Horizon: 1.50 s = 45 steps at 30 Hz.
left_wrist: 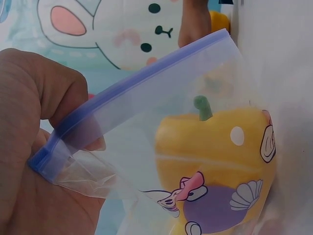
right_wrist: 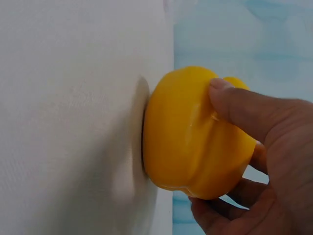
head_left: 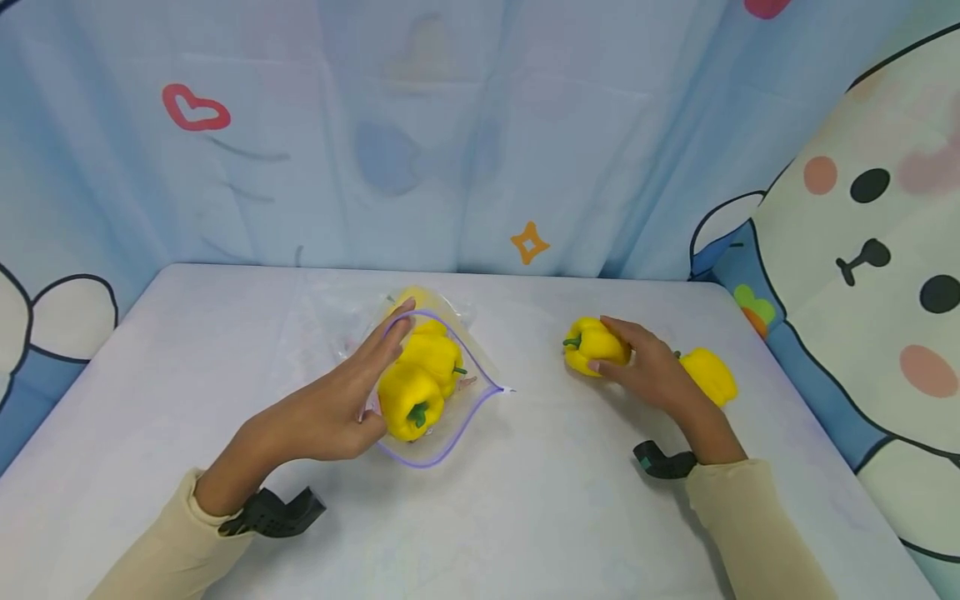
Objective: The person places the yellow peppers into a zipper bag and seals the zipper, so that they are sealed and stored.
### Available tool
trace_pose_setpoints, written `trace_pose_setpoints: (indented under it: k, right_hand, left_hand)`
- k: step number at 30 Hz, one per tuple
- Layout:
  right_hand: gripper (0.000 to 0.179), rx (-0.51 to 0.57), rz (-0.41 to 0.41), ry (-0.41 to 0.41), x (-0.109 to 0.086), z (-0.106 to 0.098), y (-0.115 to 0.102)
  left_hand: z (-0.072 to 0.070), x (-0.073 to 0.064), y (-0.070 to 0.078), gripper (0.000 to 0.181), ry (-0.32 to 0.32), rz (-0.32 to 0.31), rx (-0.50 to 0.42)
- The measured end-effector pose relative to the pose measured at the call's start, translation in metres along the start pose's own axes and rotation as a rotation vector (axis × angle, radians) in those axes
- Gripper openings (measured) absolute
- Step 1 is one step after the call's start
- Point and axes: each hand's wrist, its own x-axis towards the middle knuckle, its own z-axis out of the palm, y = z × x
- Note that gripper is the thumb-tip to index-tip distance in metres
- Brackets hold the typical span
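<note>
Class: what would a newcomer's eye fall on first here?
In the head view, probably the bright yellow peppers inside the clear bag gripped by the left hand, left of centre. Next, the pepper in the right hand, with another pepper further right. A large cartoon face looms far right.

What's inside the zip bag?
Inside the zip bag are at least two yellow bell peppers. The left hand covers one side, so anything behind it is hidden.

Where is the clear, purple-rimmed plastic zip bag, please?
In the head view, the bag, with yellow bell peppers inside, is just left of centre on the white table, gripped by the left hand.
</note>
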Motion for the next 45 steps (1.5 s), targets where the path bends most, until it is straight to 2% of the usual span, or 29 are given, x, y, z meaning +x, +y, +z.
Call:
trace_pose_setpoints:
  k: [4, 12, 15, 28, 39, 45]
  right_hand:
    - [0.074, 0.035, -0.058, -0.039, -0.001, -0.001, 0.000]
    - [0.071, 0.046, -0.082, -0.033, -0.002, 0.003, -0.007]
    - [0.070, 0.058, -0.120, -0.020, -0.003, 0.005, -0.013]
    - [0.065, 0.194, -0.298, 0.062, -0.015, 0.004, -0.054]
    - [0.067, 0.281, -0.463, 0.089, -0.036, 0.002, -0.094]
    - [0.070, 0.320, -0.536, 0.096, -0.045, 0.003, -0.112]
  left_hand:
    - [0.000, -0.001, 0.000, 0.102, 0.005, 0.004, 0.000]
    - [0.001, 0.000, -0.001, 0.101, 0.002, -0.004, -0.014]
    - [0.001, 0.001, -0.002, 0.101, 0.005, 0.001, -0.018]
    - [0.002, 0.000, -0.002, 0.102, 0.011, 0.020, -0.022]
    - [0.002, 0.002, -0.003, 0.101, 0.016, 0.032, -0.009]
    - [0.003, 0.001, -0.003, 0.102, 0.011, 0.032, -0.040]
